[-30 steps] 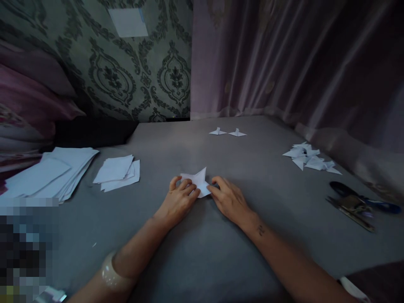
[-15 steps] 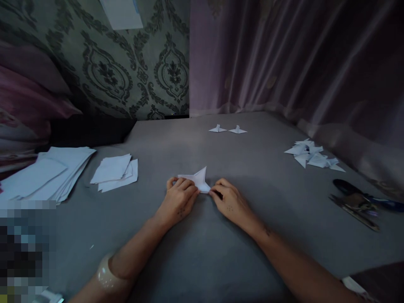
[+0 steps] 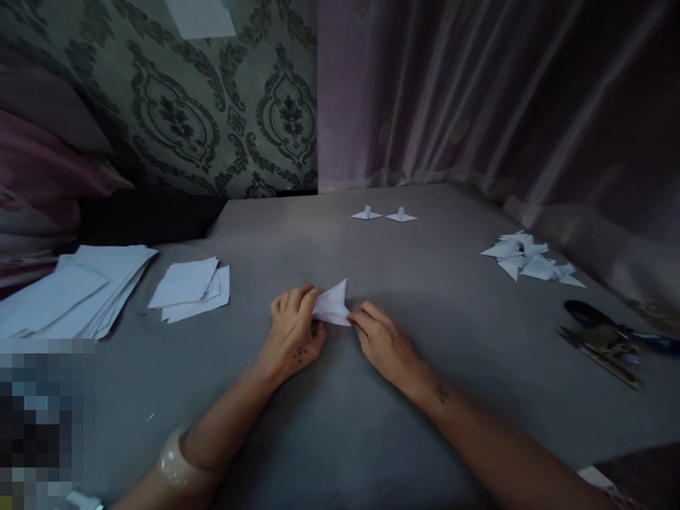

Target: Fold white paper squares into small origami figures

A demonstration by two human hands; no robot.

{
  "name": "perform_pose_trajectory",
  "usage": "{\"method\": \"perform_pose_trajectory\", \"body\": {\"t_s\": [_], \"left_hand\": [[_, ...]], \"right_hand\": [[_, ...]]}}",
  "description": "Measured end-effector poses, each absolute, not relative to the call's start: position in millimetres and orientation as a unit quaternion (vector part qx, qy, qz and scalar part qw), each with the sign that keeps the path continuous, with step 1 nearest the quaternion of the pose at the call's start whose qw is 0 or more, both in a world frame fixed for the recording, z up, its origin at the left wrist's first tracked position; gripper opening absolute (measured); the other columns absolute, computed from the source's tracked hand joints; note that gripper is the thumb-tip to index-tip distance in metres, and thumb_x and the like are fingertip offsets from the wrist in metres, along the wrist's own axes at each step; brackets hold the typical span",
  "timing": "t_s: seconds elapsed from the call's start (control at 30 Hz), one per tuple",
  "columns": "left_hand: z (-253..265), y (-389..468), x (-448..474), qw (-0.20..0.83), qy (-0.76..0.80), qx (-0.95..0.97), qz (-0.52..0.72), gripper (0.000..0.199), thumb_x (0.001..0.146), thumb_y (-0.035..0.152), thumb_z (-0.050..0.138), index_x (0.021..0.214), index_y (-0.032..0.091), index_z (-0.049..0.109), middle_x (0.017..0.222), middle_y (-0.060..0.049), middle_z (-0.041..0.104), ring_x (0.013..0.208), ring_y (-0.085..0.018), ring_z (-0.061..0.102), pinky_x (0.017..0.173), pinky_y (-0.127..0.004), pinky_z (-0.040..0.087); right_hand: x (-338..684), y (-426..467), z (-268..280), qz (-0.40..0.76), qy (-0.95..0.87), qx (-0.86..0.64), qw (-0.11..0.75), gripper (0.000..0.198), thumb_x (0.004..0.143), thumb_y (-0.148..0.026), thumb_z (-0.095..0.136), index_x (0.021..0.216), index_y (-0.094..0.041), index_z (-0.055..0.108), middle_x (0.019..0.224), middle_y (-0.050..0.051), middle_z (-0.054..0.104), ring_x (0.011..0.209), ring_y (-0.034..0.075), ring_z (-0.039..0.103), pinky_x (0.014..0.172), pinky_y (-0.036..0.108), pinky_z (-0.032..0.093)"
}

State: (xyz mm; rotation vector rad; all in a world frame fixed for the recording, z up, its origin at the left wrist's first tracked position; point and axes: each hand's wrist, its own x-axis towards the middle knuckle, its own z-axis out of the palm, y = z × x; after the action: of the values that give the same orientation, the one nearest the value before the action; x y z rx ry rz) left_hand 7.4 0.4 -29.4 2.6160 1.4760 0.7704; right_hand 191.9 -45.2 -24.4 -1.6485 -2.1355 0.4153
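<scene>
A small piece of folded white paper (image 3: 332, 304) lies between my hands in the middle of the grey surface, one pointed corner sticking up and away from me. My left hand (image 3: 295, 322) covers the paper's left end, with its fingers over the top and its thumb at the near side. At the lower right corner, my right hand (image 3: 380, 331) pinches the paper between thumb and fingertips. The fingers of my left hand hide part of the folds.
Two folded paper figures (image 3: 401, 215) stand at the back. A heap of similar folded figures (image 3: 531, 258) lies to the right, with scissors and other tools (image 3: 605, 347) nearer. On the left are a small stack of paper squares (image 3: 185, 283) and larger white sheets (image 3: 95, 283).
My left hand has shifted slightly left and its thumb has spread out toward me. The paper's left part is now covered by my fingers. My right hand keeps its pinch on the corner.
</scene>
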Motion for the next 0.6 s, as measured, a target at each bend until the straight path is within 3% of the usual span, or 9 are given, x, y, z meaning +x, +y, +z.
{"method": "perform_pose_trajectory", "body": {"t_s": [0.13, 0.27, 0.47, 0.6], "left_hand": [[-30, 2, -1, -0.009, 0.518, 0.812, 0.266, 0.037, 0.076, 0.018, 0.053, 0.113, 0.021, 0.055, 0.107, -0.011, 0.049, 0.096, -0.026, 0.047, 0.082, -0.042, 0.039], [-34, 5, 0, 0.049, 0.478, 0.832, 0.278, 0.025, 0.075, 0.017, 0.057, 0.098, 0.024, 0.064, 0.1, -0.007, 0.048, 0.089, -0.022, 0.047, 0.079, -0.04, 0.04], [-31, 4, 5, 0.135, 0.468, 0.829, 0.275, 0.019, 0.074, 0.04, 0.068, 0.08, 0.022, 0.066, 0.098, -0.005, 0.054, 0.093, -0.023, 0.048, 0.081, -0.041, 0.038], [-31, 4, 5, 0.101, 0.436, 0.863, 0.236, 0.011, 0.079, 0.035, 0.065, 0.083, 0.026, 0.07, 0.099, -0.005, 0.058, 0.092, -0.023, 0.048, 0.078, -0.039, 0.034]], "right_hand": [[190, -54, -20, 0.081, -0.804, -0.572, 0.14, 0.034, 0.088, -0.004, 0.039, 0.109, -0.019, 0.061, 0.097, 0.007, 0.055, 0.09, 0.018, 0.052, 0.078, 0.029, 0.044], [190, -59, -14, 0.064, -0.825, -0.552, 0.104, 0.038, 0.086, -0.002, 0.038, 0.115, -0.015, 0.057, 0.097, 0.01, 0.055, 0.089, 0.02, 0.05, 0.076, 0.032, 0.045], [200, -60, -6, 0.134, -0.814, -0.547, 0.139, 0.037, 0.085, -0.004, 0.04, 0.113, -0.019, 0.059, 0.095, 0.008, 0.055, 0.088, 0.018, 0.054, 0.078, 0.031, 0.046], [206, -56, -11, 0.162, -0.788, -0.567, 0.177, 0.03, 0.086, -0.008, 0.041, 0.099, -0.021, 0.065, 0.091, 0.005, 0.057, 0.086, 0.015, 0.056, 0.079, 0.028, 0.046]]}}
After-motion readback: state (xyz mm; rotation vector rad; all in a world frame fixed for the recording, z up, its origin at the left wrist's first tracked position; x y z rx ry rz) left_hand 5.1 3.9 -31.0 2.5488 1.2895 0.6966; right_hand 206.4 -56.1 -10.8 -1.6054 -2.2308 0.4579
